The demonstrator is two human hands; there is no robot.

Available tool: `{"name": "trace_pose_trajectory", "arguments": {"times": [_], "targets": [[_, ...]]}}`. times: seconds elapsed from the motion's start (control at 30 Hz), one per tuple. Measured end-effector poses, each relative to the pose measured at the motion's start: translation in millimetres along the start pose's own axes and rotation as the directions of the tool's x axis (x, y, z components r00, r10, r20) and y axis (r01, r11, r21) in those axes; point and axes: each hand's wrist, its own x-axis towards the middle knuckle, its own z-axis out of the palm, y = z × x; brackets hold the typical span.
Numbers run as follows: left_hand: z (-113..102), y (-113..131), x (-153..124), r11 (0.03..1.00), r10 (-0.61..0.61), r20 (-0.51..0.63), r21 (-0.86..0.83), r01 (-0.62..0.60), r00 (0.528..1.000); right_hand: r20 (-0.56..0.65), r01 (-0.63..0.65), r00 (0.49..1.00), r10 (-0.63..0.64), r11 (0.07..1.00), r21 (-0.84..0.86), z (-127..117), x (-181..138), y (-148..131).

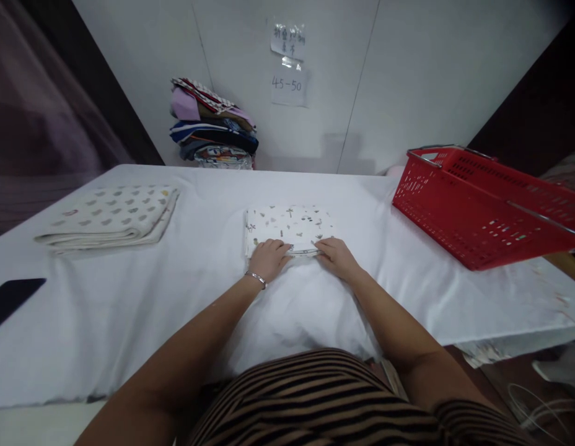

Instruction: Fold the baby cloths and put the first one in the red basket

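Note:
A white cloth [292,224] with small scattered prints lies folded into a flat rectangle in the middle of the table. At its near left corner, my left hand [267,259], with a bracelet at the wrist, is closed on the edge, fingers on top. My right hand [337,256] pinches the near right part of the same edge. Between the hands the stacked layers of the fold show. My thumbs are partly hidden. Further left rests a thicker folded cloth [115,210] with rows of grey prints, apart from both hands.
A red plastic basket [482,210] with metal handles stands on the right of the white-covered table [199,297]. Behind the table's far edge is a pile of folded fabrics [215,127]. A dark flat object [13,300] lies at the left edge. Handwritten paper signs [288,83] hang on the wall.

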Motion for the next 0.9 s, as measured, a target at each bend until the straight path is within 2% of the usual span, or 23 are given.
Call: {"name": "trace_pose_trajectory", "arguments": {"times": [0.23,0.6,0.9], "targets": [[-2.6,0.5,7.2,0.999,-0.038,0.028,0.022,0.037,0.999,-0.014,-0.027,1.000,0.027,1.000,-0.002,4.5,1.1,3.5],[0.7,3.3,0.8,0.998,0.000,0.000,0.059,0.000,1.000,-0.056,-0.053,0.997,0.057,0.997,0.063,5.4,4.0,3.2],[-5.0,-1.2,8.6,0.998,-0.001,0.092,0.067,-0.005,0.996,-0.032,-0.021,0.999,0.022,0.998,0.055,3.1,4.8,3.3]]}}
